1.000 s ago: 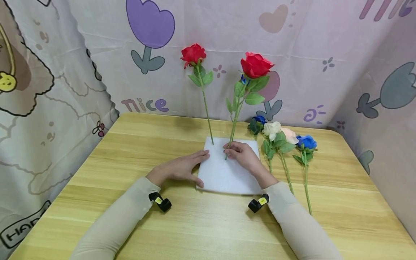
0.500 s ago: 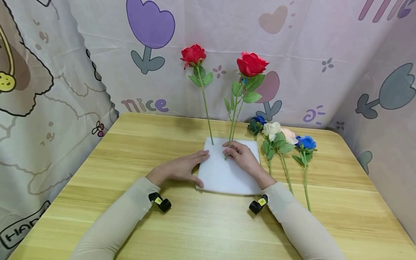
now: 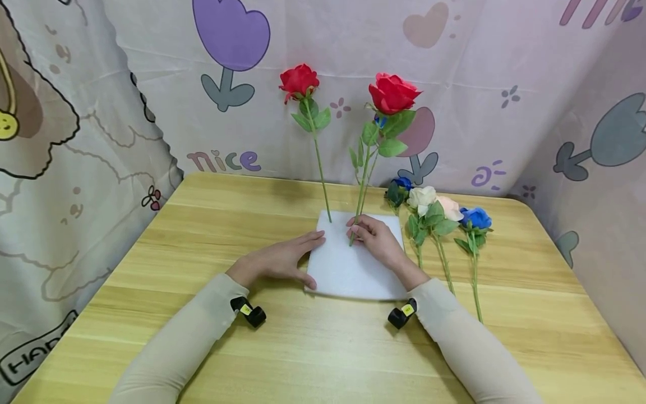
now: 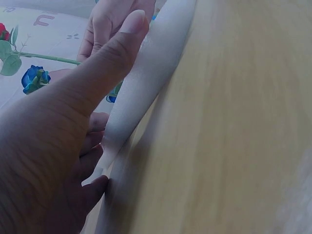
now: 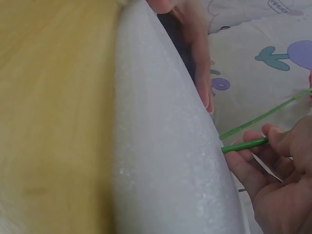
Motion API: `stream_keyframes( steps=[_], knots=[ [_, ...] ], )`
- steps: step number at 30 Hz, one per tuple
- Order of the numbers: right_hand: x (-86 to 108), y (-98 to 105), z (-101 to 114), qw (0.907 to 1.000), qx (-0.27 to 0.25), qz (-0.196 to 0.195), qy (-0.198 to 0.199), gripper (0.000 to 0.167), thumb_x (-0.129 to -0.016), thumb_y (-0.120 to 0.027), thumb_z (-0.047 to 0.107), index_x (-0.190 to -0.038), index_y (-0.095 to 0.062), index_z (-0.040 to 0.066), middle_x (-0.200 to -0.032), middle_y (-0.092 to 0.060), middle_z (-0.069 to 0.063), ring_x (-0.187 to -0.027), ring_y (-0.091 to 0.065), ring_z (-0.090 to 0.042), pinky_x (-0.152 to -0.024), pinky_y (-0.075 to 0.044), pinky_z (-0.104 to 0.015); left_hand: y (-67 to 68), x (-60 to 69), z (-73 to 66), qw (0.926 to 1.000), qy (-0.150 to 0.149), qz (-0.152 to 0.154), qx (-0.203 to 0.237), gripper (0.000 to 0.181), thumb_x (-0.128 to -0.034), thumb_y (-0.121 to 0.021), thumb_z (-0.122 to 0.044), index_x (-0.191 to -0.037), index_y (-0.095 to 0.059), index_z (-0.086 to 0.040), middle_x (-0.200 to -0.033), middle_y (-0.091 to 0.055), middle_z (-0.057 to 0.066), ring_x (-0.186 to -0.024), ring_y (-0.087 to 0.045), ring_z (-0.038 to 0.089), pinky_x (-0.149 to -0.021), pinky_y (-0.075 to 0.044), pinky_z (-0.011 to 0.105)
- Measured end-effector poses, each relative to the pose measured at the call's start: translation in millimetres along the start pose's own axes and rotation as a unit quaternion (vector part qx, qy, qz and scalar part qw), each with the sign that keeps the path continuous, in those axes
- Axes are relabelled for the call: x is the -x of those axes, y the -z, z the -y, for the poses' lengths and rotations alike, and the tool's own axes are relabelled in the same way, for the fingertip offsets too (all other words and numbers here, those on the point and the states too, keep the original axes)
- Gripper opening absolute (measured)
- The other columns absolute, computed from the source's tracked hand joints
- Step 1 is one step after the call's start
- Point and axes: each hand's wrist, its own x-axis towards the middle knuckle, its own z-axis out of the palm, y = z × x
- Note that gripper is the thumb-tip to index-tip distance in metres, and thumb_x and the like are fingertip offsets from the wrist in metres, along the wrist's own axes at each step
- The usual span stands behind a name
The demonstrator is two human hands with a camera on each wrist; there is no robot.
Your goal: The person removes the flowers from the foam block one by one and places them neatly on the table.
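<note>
A white foam block (image 3: pixel 353 275) lies on the wooden table. My left hand (image 3: pixel 280 259) rests along its left edge, thumb and fingers spread. My right hand (image 3: pixel 378 241) pinches the lower stem of a red rose (image 3: pixel 393 94); in the right wrist view the end of this green stem (image 5: pixel 243 145) meets the foam surface. Another red rose (image 3: pixel 299 81) stands in the foam at the back left, leaning slightly. Behind the held rose is a blue rose (image 4: pixel 35 79), mostly hidden in the head view; its stem base is behind my right hand.
Right of the foam lie several loose roses: a dark blue one (image 3: pixel 401 188), a white one (image 3: pixel 421 199), a pale pink one (image 3: pixel 449 209) and a blue one (image 3: pixel 475 219). A printed cloth (image 3: pixel 323 33) hangs behind the table (image 3: pixel 323 348).
The held red rose first swayed left, then slightly back right, with its lower end staying at the same spot on the foam. My left hand has kept its place.
</note>
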Motion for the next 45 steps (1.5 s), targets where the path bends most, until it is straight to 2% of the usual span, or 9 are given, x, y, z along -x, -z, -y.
stream_keyframes(
  steps=[8,15,21,29,41,45],
  knots=[
    [-2.8,0,2,0.9997,-0.024,-0.003,0.000,0.024,-0.104,-0.047,0.009,-0.114,-0.062,-0.007,-0.100,-0.066,-0.017,-0.096,-0.066,-0.028,-0.082,-0.057,-0.032,0.0,-1.2,2.4,1.0000,0.001,0.003,-0.002,0.121,-0.0697,-0.062,-0.079,-0.158,-0.014,-0.014,-0.164,-0.005,-0.002,-0.147,-0.012,0.016,-0.116,-0.021,0.034],
    [-1.1,1,7,0.9996,-0.026,-0.010,0.007,0.024,-0.104,-0.046,0.008,-0.116,-0.061,-0.007,-0.101,-0.066,-0.020,-0.099,-0.065,-0.032,-0.082,-0.057,-0.033,0.8,-1.0,0.8,1.0000,0.005,0.005,-0.001,0.120,-0.0698,-0.063,-0.079,-0.158,-0.013,-0.015,-0.164,-0.004,-0.003,-0.147,-0.012,0.016,-0.116,-0.022,0.035],
    [1.8,4,15,0.9996,-0.020,-0.011,0.019,0.023,-0.104,-0.047,0.007,-0.116,-0.061,-0.008,-0.099,-0.065,-0.018,-0.098,-0.066,-0.035,-0.080,-0.057,-0.029,1.3,-0.6,0.1,1.0000,0.004,0.003,-0.001,0.119,-0.0704,-0.064,-0.078,-0.158,-0.014,-0.014,-0.164,-0.005,-0.001,-0.147,-0.013,0.017,-0.116,-0.022,0.035],
    [8.9,10,20,0.9991,0.006,-0.024,0.033,0.021,-0.102,-0.049,0.005,-0.114,-0.063,-0.006,-0.095,-0.067,-0.020,-0.094,-0.066,-0.038,-0.076,-0.058,-0.029,1.2,-0.4,0.1,1.0000,-0.003,0.003,-0.002,0.120,-0.0700,-0.062,-0.079,-0.158,-0.014,-0.013,-0.164,-0.005,0.000,-0.148,-0.011,0.017,-0.117,-0.021,0.035],
    [26.0,27,21,0.9988,-0.005,-0.037,0.033,0.021,-0.101,-0.054,0.010,-0.115,-0.063,-0.003,-0.098,-0.066,-0.025,-0.093,-0.065,-0.043,-0.077,-0.058,-0.031,1.6,0.8,-1.2,1.0000,0.002,0.003,-0.005,0.120,-0.0704,-0.063,-0.078,-0.158,-0.013,-0.013,-0.164,-0.005,0.000,-0.148,-0.010,0.017,-0.117,-0.019,0.036],
    [32.0,33,19,0.9981,-0.001,-0.051,0.035,0.019,-0.100,-0.057,0.013,-0.112,-0.064,0.000,-0.097,-0.067,-0.025,-0.090,-0.066,-0.039,-0.076,-0.058,-0.030,1.4,0.8,-0.6,1.0000,0.006,0.005,-0.006,0.121,-0.0697,-0.063,-0.079,-0.158,-0.012,-0.014,-0.164,-0.004,0.000,-0.148,-0.009,0.017,-0.117,-0.019,0.036]
  ],
)
